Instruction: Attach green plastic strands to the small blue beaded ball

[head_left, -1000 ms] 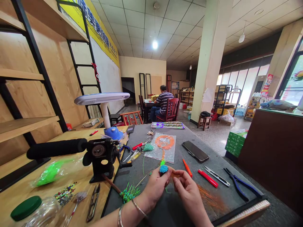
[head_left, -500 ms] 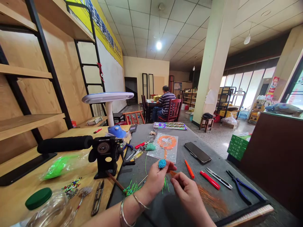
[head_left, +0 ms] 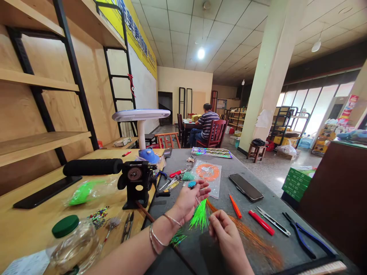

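Left hand (head_left: 187,200) is raised with the fingers curled, pinching a small blue tufted ball (head_left: 192,184) at the fingertips. A fan of green strands (head_left: 200,218) hangs from that grip toward 6 o'clock. Right hand (head_left: 226,238) sits lower, at 5 o'clock of the left, with thumb and forefinger pressed together on the fan's right edge (which single strand it has is too fine to tell). Both are held just above the dark surface (head_left: 266,208), so ball and strands are carried in the air, not resting.

Risks, as judged: the ball is held by fingertips only, so a tug from the right hand could pull it loose or draw strands out of it. The green fan hangs close to the loose orange strands (head_left: 252,244) lying at 4 o'clock, and the two could tangle. The orange-handled blade (head_left: 235,206), red tool (head_left: 261,222) and snips (head_left: 272,220) lie near at 2 o'clock of the right hand, within a sweep of the wrist. The phone (head_left: 246,187) lies beyond them.

Against half a second ago, the left hand has lifted toward 12 o'clock with the ball. The green strands, then a short tuft under the palm, now show as a long spread fan. The hands stand further apart, and the view has swung slightly.
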Tool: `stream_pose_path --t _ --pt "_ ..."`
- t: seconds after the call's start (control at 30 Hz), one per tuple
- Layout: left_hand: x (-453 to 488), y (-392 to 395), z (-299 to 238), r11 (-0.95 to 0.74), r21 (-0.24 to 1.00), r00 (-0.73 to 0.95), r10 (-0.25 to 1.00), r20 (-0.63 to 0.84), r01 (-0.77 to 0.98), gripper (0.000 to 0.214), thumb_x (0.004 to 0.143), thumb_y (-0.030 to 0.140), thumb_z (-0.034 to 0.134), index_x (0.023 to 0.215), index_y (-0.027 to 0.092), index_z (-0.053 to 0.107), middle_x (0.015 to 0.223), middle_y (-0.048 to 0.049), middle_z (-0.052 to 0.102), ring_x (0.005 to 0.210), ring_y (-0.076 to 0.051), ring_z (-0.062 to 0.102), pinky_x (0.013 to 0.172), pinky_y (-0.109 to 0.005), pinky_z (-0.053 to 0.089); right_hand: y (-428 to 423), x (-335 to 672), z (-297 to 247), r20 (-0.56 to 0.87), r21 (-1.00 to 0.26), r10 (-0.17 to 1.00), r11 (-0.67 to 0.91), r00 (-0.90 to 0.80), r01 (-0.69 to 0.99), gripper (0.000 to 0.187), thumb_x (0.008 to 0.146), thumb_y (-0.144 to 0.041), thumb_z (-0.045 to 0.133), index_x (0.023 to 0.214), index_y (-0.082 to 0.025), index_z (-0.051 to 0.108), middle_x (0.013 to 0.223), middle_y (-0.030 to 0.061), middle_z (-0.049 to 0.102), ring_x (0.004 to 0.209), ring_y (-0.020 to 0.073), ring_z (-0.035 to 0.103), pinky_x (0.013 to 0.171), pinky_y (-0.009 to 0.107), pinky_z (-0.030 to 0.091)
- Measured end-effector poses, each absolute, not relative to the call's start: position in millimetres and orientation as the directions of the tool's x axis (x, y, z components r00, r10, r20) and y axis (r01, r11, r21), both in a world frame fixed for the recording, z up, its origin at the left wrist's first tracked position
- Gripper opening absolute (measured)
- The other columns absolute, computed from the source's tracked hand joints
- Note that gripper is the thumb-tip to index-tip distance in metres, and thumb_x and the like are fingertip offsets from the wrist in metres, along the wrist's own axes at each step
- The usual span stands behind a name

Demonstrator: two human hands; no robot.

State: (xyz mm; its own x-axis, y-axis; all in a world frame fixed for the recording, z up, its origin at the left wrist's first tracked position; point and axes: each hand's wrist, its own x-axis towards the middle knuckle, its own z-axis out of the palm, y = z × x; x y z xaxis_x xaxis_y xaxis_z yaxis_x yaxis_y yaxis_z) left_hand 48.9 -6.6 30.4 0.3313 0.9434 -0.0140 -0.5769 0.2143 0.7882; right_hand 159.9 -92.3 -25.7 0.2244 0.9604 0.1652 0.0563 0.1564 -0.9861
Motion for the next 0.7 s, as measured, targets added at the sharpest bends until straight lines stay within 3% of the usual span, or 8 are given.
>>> stream_pose_path --t 0.07,0.13,0.2,0.27,0.37,0.47,0.57,0.7 --pt "48.2 -8.1 27.4 0.219 0.838 0.390 0.921 -0.008 -0.500 0.012 0.072 0.018 0.071 0.080 0.012 0.065 0.081 -0.0042 0.067 0.061 -0.009 0.062 0.059 -0.020 0.047 -89.6 163.7 -24.8 0.103 -0.989 0.967 0.124 0.235 -0.077 0.045 0.068 -0.064 0.064 0.069 -0.020 0.052 0.056 -0.0036 0.053 0.046 0.0084 0.038 0.042 0.019 0.026" --pt "47.6 -9.9 23.2 0.226 0.892 0.461 0.887 -0.023 -0.391 0.021 0.067 0.026 0.076 0.077 0.011 0.065 0.063 0.0026 0.057 0.043 -0.001 0.044 0.043 -0.014 0.031 -88.0 167.7 -24.8 0.059 -0.980 0.962 0.107 0.266 -0.168 0.044 0.067 -0.061 0.067 0.073 -0.020 0.054 0.062 -0.0028 0.056 0.048 0.0075 0.037 0.041 0.017 0.024" --pt "46.8 -11.7 20.8 0.204 0.940 0.522 0.852 -0.033 -0.273 0.032 0.064 0.037 0.077 0.075 0.010 0.065 0.049 0.0089 0.042 0.037 0.000 0.027 0.037 -0.016 0.016 -87.8 171.2 -25.5 0.037 -0.969 0.957 0.105 0.289 -0.224 0.041 0.067 -0.058 0.070 0.074 -0.019 0.056 0.066 -0.0022 0.056 0.049 0.0071 0.037 0.041 0.016 0.025" --pt "46.9 -14.5 21.1 0.135 0.978 0.545 0.838 -0.026 -0.160 0.036 0.060 0.042 0.078 0.074 0.012 0.064 0.042 0.0114 0.033 0.036 -0.002 0.021 0.038 -0.019 0.012 -88.2 173.5 -26.4 0.023 -0.962 0.954 0.102 0.298 -0.252 0.039 0.067 -0.055 0.071 0.073 -0.018 0.058 0.067 -0.0019 0.055 0.049 0.0066 0.035 0.042 0.016 0.025" --pt "49.5 -19.9 23.4 0.010 0.997 0.542 0.840 0.037 -0.083 0.033 0.058 0.040 0.079 0.068 0.013 0.063 0.043 0.0082 0.043 0.038 -0.003 0.027 0.039 -0.020 0.018 -88.0 174.7 -26.4 0.024 -0.967 0.956 0.096 0.294 -0.235 0.038 0.066 -0.054 0.072 0.071 -0.017 0.062 0.068 -0.0012 0.055 0.049 0.0061 0.033 0.042 0.017 0.024" --pt "52.5 -21.1 21.6 -0.060 0.989 0.534 0.836 0.123 -0.134 0.031 0.057 0.038 0.079 0.060 0.013 0.061 0.051 0.0035 0.054 0.046 -0.006 0.041 0.047 -0.021 0.030 -85.7 174.5 -23.5 0.026 -0.977 0.962 0.082 0.273 -0.197 0.037 0.066 -0.053 0.072 0.070 -0.017 0.064 0.067 -0.0018 0.054 0.050 0.0066 0.033 0.043 0.018 0.023" --pt "53.0 -15.5 15.5 -0.065 0.983 0.487 0.862 0.142 -0.171 0.032 0.053 0.038 0.080 0.059 0.013 0.061 0.054 0.0023 0.056 0.054 -0.010 0.048 0.055 -0.023 0.037 -81.9 174.1 -18.7 0.008 -0.986 0.966 0.050 0.258 -0.159 0.037 0.064 -0.053 0.072 0.067 -0.017 0.063 0.060 -0.0037 0.049 0.048 0.0065 0.030 0.043 0.019 0.021" --pt "48.9 -6.0 12.2 -0.022 0.985 0.369 0.926 0.085 -0.170 0.034 0.050 0.039 0.081 0.058 0.014 0.060 0.050 0.0048 0.051 0.050 -0.008 0.043 0.051 -0.022 0.034 -77.5 173.2 -15.7 -0.030 -0.993 0.974 -0.003 0.226 -0.117 0.038 0.063 -0.053 0.071 0.064 -0.015 0.063 0.052 -0.0068 0.041 0.045 0.0049 0.023 0.043 0.020 0.014"
